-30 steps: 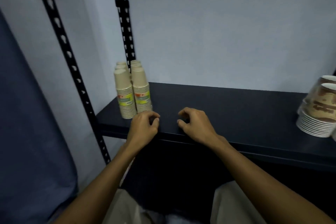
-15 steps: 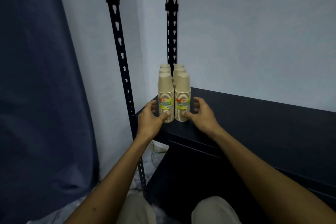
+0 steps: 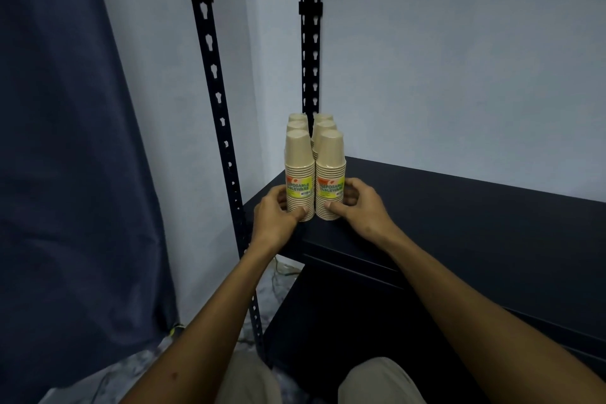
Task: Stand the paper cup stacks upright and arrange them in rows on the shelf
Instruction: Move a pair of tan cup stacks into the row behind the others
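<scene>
Rear paper cup stacks (image 3: 323,123) mostly hidden behind the front pair, only tops showing. Small print on the labels (image 3: 299,189) too fine to read. Fingers of the left hand (image 3: 274,214) possibly curled behind the stack. Shelf (image 3: 459,223) cut off at right.

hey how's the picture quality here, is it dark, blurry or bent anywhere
Head view: dim, bluish light, and the black shelf loses nearly all detail. The front cup stacks and both hands, left hand and right hand, are sharp, with the label readable. Wide-angle bending tilts the near rack post. No glare.
</scene>
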`<state>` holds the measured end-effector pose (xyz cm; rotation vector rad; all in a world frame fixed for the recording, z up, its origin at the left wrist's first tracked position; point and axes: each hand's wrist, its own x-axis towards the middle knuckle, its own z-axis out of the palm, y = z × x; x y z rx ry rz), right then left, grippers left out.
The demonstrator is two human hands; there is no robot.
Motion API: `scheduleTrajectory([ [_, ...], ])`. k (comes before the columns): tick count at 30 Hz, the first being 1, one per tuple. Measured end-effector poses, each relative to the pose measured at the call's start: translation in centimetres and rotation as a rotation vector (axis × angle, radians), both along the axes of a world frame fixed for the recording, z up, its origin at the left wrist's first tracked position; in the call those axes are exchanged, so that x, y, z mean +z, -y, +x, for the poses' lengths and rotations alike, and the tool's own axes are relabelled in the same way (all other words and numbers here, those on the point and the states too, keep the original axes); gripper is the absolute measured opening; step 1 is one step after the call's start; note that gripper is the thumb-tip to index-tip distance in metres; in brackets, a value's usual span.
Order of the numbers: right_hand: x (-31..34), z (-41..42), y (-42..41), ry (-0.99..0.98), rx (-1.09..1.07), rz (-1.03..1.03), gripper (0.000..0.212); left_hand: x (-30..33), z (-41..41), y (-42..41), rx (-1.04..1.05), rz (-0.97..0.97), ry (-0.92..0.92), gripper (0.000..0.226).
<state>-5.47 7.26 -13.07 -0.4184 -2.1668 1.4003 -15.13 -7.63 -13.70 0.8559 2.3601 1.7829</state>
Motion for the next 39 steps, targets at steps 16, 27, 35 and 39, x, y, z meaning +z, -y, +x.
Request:
scheduleTrajectory([
  [16,0.3,8.6,-4.1,-0.006,-0.138,0.023,0.052,0.7,5.7,-5.4,-0.243,0.0,0.027,0.053],
  [27,0.2,19.7,-10.9,-0.002,-0.422,0.039,0.051,0.4,12.9,-16.7,-0.478,-0.046,-0.009,0.06],
  [35,0.2,20.9,-14.0,0.008,-0.524,0.062,0.05,0.5,14.0,-21.3,-0.507,-0.072,-0.07,0.058],
  [39,0.2,19.2,-15.0,0.008,-0.529,0.056,0.051,0.4,12.7,-22.3,-0.476,-0.088,-0.108,0.056],
])
